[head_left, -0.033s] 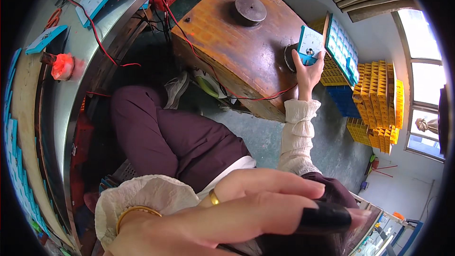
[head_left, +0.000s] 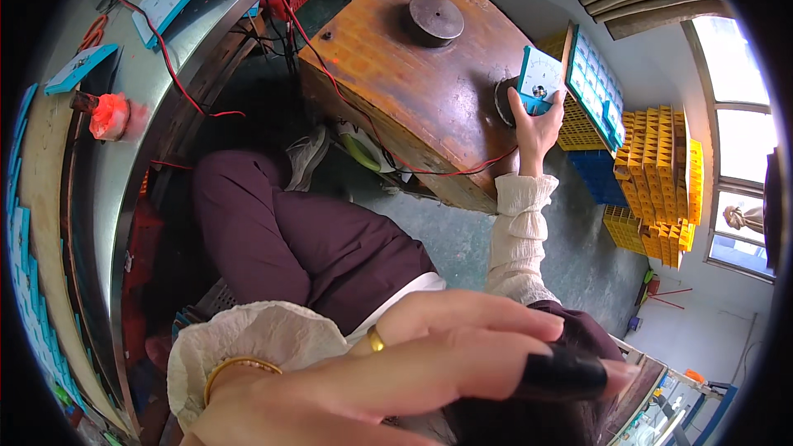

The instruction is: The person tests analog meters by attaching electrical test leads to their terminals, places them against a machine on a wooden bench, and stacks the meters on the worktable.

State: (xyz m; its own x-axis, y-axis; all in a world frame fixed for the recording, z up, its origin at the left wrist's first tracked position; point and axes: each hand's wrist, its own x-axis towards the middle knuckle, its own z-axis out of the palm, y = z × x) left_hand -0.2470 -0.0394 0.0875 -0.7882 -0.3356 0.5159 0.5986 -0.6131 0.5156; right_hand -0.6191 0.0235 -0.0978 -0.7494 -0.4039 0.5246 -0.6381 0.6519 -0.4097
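Box (head_left: 372,49) top: bare wood left of the disc (head_left: 436,16) and between it and the right hand (head_left: 538,130), passable. Disc sticks up, blocks a low sweep. Meter (head_left: 541,74) plus second disc (head_left: 501,103) crowd the right end. Meter stack (head_left: 596,83) near the hand, crates (head_left: 657,169) beyond, tight side. Red cable (head_left: 450,173) crosses the box's near side to the right wrist, snag. Legs (head_left: 339,239) fill much of the room between desk (head_left: 109,190) and sleeve (head_left: 518,231). Gap over floor (head_left: 458,239) between legs and sleeve. Left hand (head_left: 388,380) blocks low centre view.
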